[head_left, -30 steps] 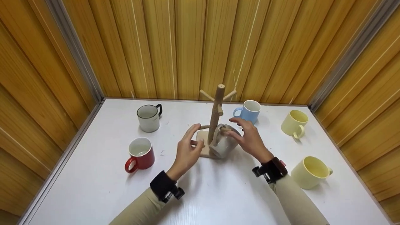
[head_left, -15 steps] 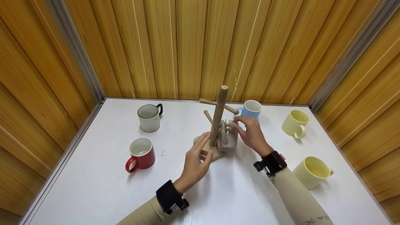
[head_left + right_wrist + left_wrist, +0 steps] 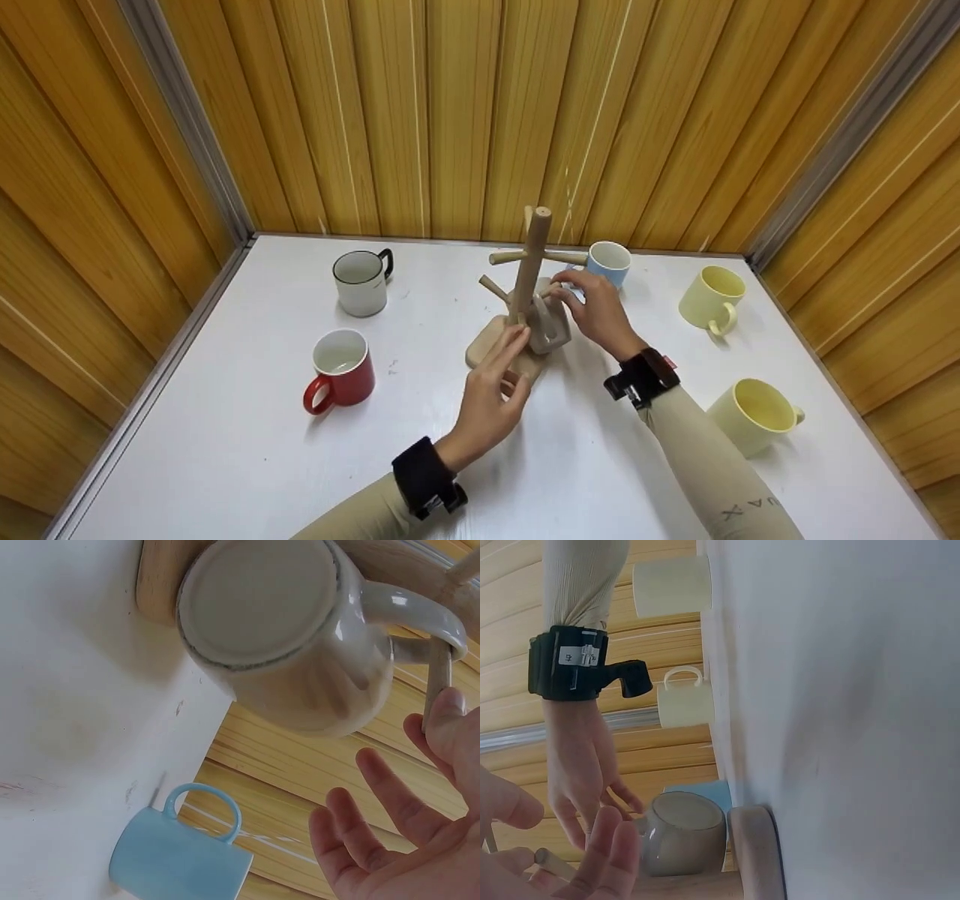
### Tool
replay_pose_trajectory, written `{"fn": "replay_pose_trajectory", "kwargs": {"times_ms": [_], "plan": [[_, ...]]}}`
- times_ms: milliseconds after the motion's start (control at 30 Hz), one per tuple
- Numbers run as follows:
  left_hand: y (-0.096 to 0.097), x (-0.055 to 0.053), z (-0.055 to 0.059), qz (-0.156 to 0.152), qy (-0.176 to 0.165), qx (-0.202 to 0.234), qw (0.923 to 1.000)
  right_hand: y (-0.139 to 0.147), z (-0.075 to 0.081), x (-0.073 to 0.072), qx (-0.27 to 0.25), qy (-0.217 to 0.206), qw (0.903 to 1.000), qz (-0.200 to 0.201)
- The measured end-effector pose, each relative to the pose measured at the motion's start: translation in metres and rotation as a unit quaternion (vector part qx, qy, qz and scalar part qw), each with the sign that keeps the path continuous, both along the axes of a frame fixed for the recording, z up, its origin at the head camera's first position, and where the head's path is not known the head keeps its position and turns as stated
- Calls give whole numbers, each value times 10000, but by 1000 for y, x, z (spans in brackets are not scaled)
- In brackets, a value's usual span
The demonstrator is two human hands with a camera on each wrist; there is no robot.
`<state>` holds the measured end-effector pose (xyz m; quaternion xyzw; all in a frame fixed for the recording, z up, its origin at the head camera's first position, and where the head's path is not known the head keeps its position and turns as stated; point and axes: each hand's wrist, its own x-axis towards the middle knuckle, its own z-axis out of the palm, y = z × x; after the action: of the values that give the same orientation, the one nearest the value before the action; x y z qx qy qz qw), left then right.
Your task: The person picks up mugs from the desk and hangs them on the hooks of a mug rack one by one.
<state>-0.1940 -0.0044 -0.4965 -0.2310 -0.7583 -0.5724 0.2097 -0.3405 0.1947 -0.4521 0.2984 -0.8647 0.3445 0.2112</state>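
A wooden mug tree (image 3: 532, 259) stands at mid-table, pegs jutting out at different heights. From a low peg on its right hangs a grey mug (image 3: 553, 334), its handle looped over the peg; the right wrist view shows the mug's underside (image 3: 259, 604). My right hand (image 3: 604, 315) pinches that peg's end (image 3: 438, 682) between thumb and index finger, the other fingers spread. My left hand (image 3: 487, 409) is at the front of the tree, fingertips at a near low peg (image 3: 551, 862), thumb held apart from the fingers.
Behind the right hand stands a light blue mug (image 3: 609, 262). Two yellow mugs (image 3: 712, 296) are on the right. To the left are a red mug (image 3: 345, 367) and a white mug with a black handle (image 3: 361, 283). Wood-look walls (image 3: 450, 112) enclose the white table (image 3: 300, 480).
The mug tree has turned, its pegs and the hanging grey mug shifting round. My left hand has moved right along with it; my right hand has closed onto the peg's end.
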Motion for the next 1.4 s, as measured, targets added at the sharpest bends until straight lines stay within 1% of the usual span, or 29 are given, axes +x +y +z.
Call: {"fn": "replay_pose_trajectory", "kwargs": {"times_ms": [267,567,800,900,1033,1133,1300,1400], "plan": [[3,0,-1,-61,47,33,10000,-2,-3,-1,67,-62,9999,-59],[3,-2,-2,-135,29,26,9999,0,2,1,133,-168,9998,-61],[0,1,0,-187,-2,-31,9998,0,3,5,379,-77,9992,-31],[-3,0,0,-173,7,-68,9998,1,3,8,390,-150,9991,-59],[-6,-1,0,-74,1,9,10000,4,8,16,350,-446,9982,-172],[-9,-1,-3,-14,-19,61,10000,10,14,25,399,-645,9965,-357],[-14,-1,-5,21,-146,112,9998,21,22,41,782,-864,9910,-652],[-17,-1,-4,24,-246,107,9996,29,26,50,1017,-855,9878,-816]]}}
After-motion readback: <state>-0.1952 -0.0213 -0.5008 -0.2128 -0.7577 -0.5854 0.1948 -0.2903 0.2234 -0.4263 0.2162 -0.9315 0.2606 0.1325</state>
